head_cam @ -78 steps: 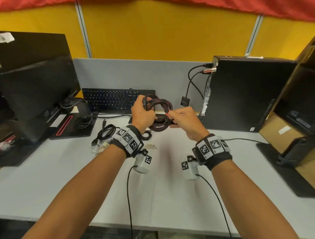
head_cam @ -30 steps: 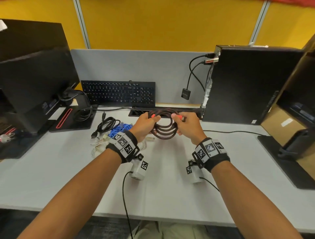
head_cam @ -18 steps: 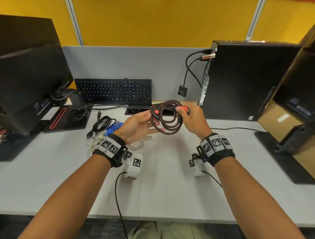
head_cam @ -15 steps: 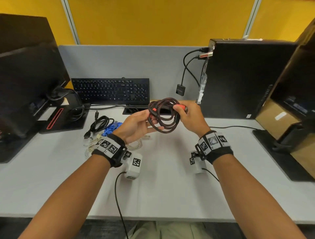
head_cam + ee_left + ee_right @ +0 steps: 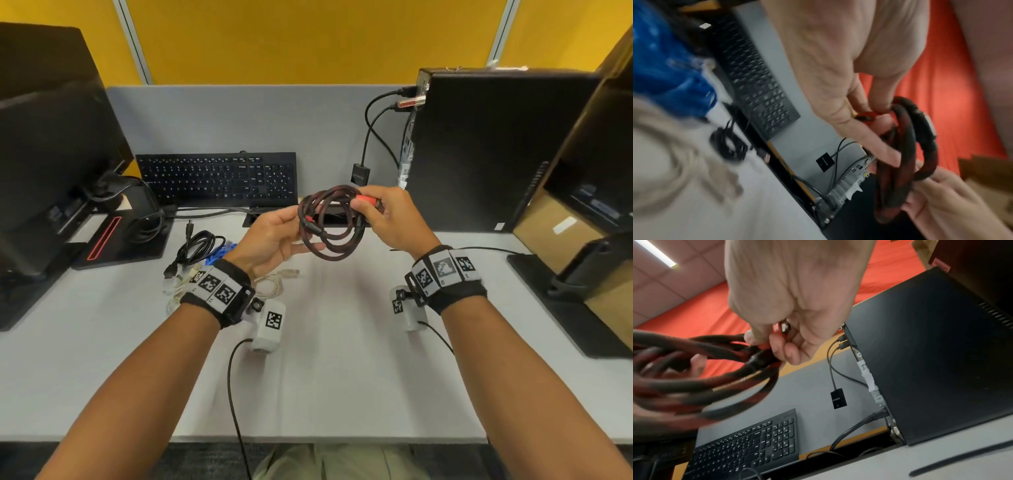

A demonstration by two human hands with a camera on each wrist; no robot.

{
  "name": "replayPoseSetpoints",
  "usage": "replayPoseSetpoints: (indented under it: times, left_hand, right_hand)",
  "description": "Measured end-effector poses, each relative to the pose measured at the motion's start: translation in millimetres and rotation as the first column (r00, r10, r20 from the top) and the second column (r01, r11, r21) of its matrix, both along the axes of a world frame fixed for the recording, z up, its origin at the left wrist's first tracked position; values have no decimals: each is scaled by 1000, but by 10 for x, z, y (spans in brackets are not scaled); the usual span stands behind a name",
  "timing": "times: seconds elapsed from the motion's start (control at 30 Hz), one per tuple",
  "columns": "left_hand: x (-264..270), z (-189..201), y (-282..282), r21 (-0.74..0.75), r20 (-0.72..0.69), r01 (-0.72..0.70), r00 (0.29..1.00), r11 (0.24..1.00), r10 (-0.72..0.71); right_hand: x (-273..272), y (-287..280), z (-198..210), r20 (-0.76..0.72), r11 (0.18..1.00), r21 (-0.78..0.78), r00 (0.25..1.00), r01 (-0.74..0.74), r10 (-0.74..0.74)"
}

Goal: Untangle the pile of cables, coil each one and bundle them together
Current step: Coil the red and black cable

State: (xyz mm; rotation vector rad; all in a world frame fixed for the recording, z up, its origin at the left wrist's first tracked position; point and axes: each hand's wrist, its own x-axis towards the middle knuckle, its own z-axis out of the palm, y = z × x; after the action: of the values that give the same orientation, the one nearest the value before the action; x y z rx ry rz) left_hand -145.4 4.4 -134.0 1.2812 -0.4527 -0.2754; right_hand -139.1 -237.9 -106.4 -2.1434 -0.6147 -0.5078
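Observation:
A red-and-black braided cable (image 5: 337,251) is wound into a loose coil and held in the air over the desk, in front of the keyboard. My right hand (image 5: 363,208) pinches its red plug (image 5: 365,199) together with the coil's right side; the right wrist view shows that coil (image 5: 705,386) hanging from the fingers (image 5: 777,352). My left hand (image 5: 305,231) is palm-up and holds the coil's left side between thumb and fingers, where a second red plug (image 5: 866,116) shows. On the desk under my left wrist lie a black cable (image 5: 197,246), a blue cable (image 5: 224,249) and a whitish cable (image 5: 272,284).
A black keyboard (image 5: 219,178) leans against the grey partition. A monitor (image 5: 51,137) and its stand fill the left. A black PC tower (image 5: 496,154) with plugged-in leads stands to the right, then a cardboard box (image 5: 555,229) and another monitor base (image 5: 582,301).
The coil has come up from just above the desk. My left hand turned palm-up and shifted from a full fist to a lighter hold on the coil's left side. My right hand keeps the plug.

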Motion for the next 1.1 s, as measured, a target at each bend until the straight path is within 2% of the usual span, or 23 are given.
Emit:
replayPoseSetpoints:
  times: [0.07,0.13,0.23,0.33,0.43,0.5,0.6,0.7,0.8,0.9,0.97,1.03,1.1]
  left_hand:
    - [-6,44,-13,201,129,-106,988,974,80]
    - [-12,91,-34,328,194,-181,974,927,121]
    - [-48,111,-66,397,217,-314,945,863,244]
    - [-85,39,-73,438,307,-416,902,797,303]
    - [-129,29,-18,469,443,-468,858,749,259]
    - [-159,91,10,499,486,-466,849,731,209]
    - [-183,126,96,540,495,-453,852,709,167]
    - [-160,76,164,634,455,-393,886,666,90]
    - [-117,55,60,616,387,-364,912,699,134]
    - [-75,69,-29,430,236,-369,927,824,291]
    - [-52,71,-40,324,184,-349,935,879,304]
    - [-32,79,-62,307,202,-311,945,900,258]
    - [-25,83,-113,332,297,-393,906,857,301]
  right_hand:
    - [19,-48,6,-9,1000,-6,1000,28,-28]
    - [32,-92,22,-19,998,20,998,63,-63]
    - [41,-111,74,-38,991,112,996,79,-75]
    - [46,-98,111,-70,979,178,994,95,-84]
    - [52,-123,115,-85,975,198,993,98,-82]
    - [47,-164,101,-84,971,210,992,111,-95]
    - [50,-227,108,-75,956,252,988,148,-133]
    - [56,-171,126,-46,964,216,988,155,-149]
    - [52,14,119,-13,985,95,989,147,-147]
    - [38,149,101,-9,989,38,990,143,-143]
    - [15,207,97,-14,989,-8,989,150,-150]
    - [-29,285,88,0,985,-104,990,141,-142]
    - [-80,358,92,7,986,-129,994,109,-109]
